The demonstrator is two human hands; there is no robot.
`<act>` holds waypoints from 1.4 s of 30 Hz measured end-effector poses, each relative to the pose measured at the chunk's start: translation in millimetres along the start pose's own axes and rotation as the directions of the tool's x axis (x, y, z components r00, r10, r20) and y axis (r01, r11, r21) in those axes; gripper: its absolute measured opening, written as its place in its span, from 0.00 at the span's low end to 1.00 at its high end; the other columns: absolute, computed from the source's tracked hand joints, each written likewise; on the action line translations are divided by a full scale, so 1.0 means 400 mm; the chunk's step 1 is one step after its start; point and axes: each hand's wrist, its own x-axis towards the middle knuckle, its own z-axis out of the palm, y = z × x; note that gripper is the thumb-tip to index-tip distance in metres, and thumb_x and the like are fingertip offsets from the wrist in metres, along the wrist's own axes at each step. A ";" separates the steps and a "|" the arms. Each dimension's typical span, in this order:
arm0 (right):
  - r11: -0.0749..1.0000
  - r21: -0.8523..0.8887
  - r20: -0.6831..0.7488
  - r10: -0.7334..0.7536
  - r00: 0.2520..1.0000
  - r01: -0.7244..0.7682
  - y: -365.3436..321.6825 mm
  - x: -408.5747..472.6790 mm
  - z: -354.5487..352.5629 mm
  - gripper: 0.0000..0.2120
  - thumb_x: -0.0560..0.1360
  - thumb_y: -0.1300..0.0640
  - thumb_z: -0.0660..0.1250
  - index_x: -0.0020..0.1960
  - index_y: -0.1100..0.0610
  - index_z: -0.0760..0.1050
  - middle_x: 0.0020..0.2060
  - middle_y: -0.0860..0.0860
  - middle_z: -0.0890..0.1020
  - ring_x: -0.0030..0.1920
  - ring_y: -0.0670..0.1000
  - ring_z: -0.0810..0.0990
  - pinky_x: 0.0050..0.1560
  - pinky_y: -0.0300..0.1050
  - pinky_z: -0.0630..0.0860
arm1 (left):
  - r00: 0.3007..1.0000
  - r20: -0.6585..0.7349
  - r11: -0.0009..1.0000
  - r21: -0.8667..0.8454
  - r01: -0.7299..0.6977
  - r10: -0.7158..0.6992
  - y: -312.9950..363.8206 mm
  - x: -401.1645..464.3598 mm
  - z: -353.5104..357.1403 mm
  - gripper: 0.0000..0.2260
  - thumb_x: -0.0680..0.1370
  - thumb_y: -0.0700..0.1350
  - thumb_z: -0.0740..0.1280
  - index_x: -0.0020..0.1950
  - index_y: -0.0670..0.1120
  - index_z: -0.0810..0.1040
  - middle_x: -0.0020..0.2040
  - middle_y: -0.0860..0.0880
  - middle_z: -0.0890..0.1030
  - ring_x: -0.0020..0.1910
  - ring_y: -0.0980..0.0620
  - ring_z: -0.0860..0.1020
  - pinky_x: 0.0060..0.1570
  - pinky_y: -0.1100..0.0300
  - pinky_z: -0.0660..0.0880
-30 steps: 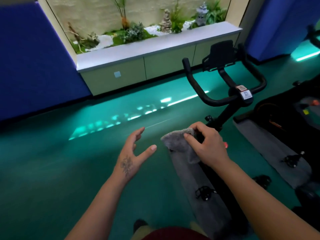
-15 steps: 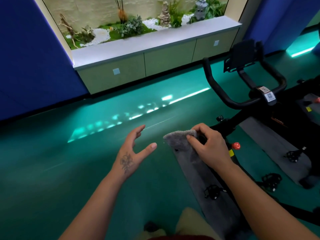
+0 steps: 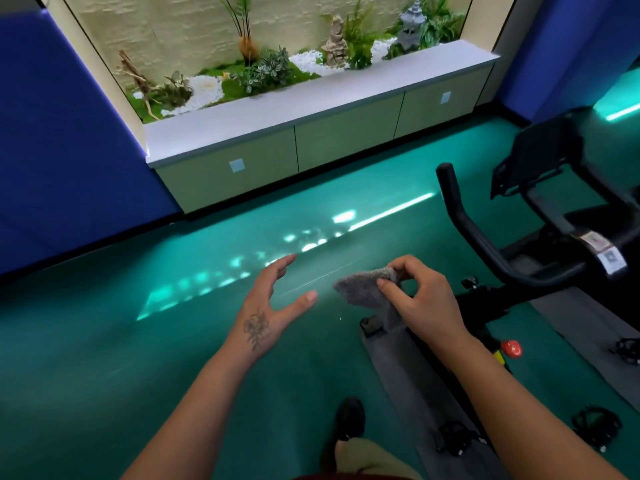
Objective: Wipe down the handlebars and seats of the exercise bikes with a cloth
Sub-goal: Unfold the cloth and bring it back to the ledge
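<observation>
Right hand (image 3: 420, 299) holds a grey cloth (image 3: 365, 289) in mid-air, thumb and curled fingers pinching its upper edge; the cloth hangs loose below the grip, bunched, over the near end of a grey floor mat (image 3: 415, 386). Left hand (image 3: 268, 308) grasps nothing: fingers straight and spread, thumb out toward the cloth, palm turned inward, near the cloth but apart from it. A flower tattoo sits on the back of this hand. Exercise bike (image 3: 491, 306) stands on the mat to the right. Its black handlebars (image 3: 478, 237) rise in a curved horn above and right of the right hand, well clear of the cloth; no contact between cloth and bike. A dark tablet holder (image 3: 540, 157) is mounted above the bars, and a white label (image 3: 611, 259) is on the stem. Red knob (image 3: 512, 348) on the frame, low, just right of the right forearm. Black pedal (image 3: 450, 441) beside the right forearm on the mat. Seat not visible. Floor is green with pale light patches. Across it a low pale-green cabinet (image 3: 329, 147) with a white top fronts a planted alcove with rocks, white pebbles and a stone lantern (image 3: 410, 24). Blue walls either side. A dark shoe (image 3: 349, 419) shows at bottom centre.
</observation>
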 end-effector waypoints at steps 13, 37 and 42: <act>0.999 -0.004 0.045 0.049 0.998 -0.049 0.059 0.489 0.087 0.09 0.75 0.52 0.76 0.44 0.45 0.75 0.42 0.38 0.82 0.47 0.42 0.82 0.50 0.48 0.79 | 0.999 -0.003 0.992 0.118 -0.038 0.039 0.032 0.520 -0.061 0.33 0.73 0.70 0.72 0.77 0.69 0.67 0.78 0.64 0.67 0.79 0.62 0.64 0.80 0.48 0.63; 0.933 -0.102 -0.263 0.308 0.914 -0.344 0.135 1.300 0.258 0.09 0.76 0.50 0.76 0.44 0.44 0.76 0.41 0.39 0.81 0.46 0.44 0.81 0.46 0.46 0.78 | 0.911 0.355 0.966 0.064 -0.249 0.211 -0.007 1.667 -0.155 0.30 0.74 0.70 0.70 0.74 0.65 0.72 0.68 0.62 0.70 0.71 0.58 0.72 0.71 0.52 0.71; 0.923 -0.055 -0.280 0.351 0.894 -0.380 0.215 1.466 0.236 0.10 0.75 0.51 0.76 0.42 0.43 0.75 0.41 0.38 0.82 0.46 0.43 0.82 0.46 0.45 0.78 | 0.904 0.367 0.965 0.057 -0.255 0.217 0.021 1.850 -0.079 0.29 0.74 0.70 0.70 0.73 0.65 0.72 0.66 0.63 0.71 0.68 0.60 0.73 0.70 0.53 0.72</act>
